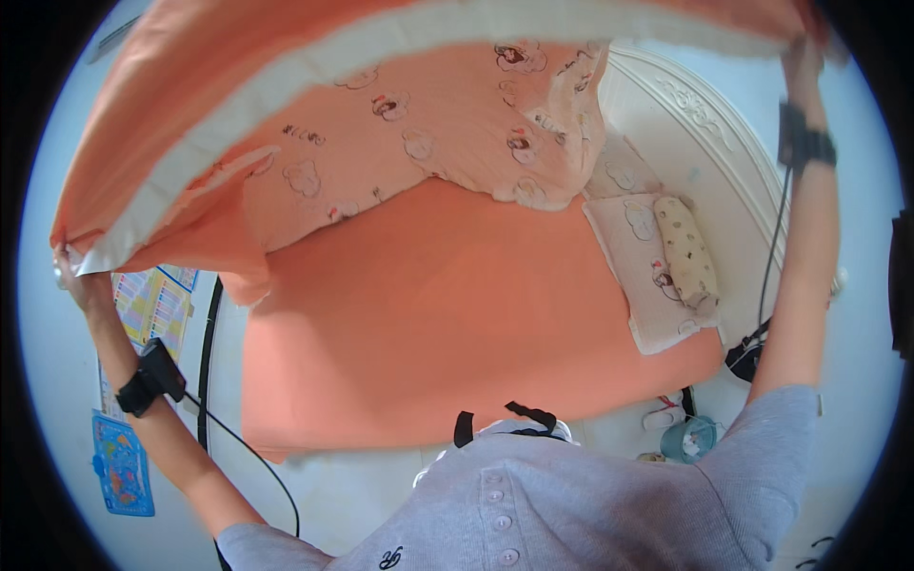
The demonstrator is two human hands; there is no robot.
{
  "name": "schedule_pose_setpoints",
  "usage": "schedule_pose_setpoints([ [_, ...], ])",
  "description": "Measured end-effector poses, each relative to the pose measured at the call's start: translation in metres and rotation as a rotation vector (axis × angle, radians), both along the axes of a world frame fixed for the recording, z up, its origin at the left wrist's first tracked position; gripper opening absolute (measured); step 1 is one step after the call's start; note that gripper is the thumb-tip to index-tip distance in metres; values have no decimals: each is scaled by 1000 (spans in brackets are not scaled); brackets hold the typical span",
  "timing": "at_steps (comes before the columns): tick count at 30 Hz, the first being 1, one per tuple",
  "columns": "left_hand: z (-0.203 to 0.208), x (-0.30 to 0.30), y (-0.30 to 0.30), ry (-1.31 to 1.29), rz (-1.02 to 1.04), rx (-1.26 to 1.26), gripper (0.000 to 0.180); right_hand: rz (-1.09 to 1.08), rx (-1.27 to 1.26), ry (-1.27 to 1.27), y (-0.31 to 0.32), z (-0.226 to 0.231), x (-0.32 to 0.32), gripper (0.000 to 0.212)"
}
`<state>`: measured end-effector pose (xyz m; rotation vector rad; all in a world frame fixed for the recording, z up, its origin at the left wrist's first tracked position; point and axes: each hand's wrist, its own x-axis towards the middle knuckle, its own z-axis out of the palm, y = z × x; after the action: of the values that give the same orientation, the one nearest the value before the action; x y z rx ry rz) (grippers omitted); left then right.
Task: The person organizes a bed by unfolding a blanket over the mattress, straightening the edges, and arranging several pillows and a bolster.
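With both arms raised and spread wide, I hold an orange quilt with a broad white band along its edge. My left hand pinches one corner at the far left. My right hand grips the other end at the upper right, its fingers partly blurred and dark against the cloth. The quilt's lifted edge arches over the bed, and its printed cartoon underside hangs down onto the far part of the mattress. Below it lies the bed's smooth orange sheet.
A printed pillow and a small cream bolster lie by the carved white headboard. A teal bin stands on the floor at the right. Colourful charts and a blue map board are at the left. Cables trail from both wrist straps.
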<state>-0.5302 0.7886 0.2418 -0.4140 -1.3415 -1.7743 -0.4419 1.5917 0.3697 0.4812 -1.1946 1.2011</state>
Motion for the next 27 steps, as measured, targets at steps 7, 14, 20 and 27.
schedule_pose_setpoints([
  [7, -164, 68, 59, -176, -293, 114, 26, -358, -645, -453, 71, -301, 126, 45],
  [14, -335, 116, 52, -850, -226, 372, 30, -45, -982, -782, 37, -467, 214, 34],
  [20, -423, 180, 4, -1067, -209, 471, 38, -827, 202, -1492, -96, -472, 264, 54],
  [27, -439, 246, 12, -1266, -258, 626, 41, 17, -1569, -765, -73, -600, 381, 33],
])
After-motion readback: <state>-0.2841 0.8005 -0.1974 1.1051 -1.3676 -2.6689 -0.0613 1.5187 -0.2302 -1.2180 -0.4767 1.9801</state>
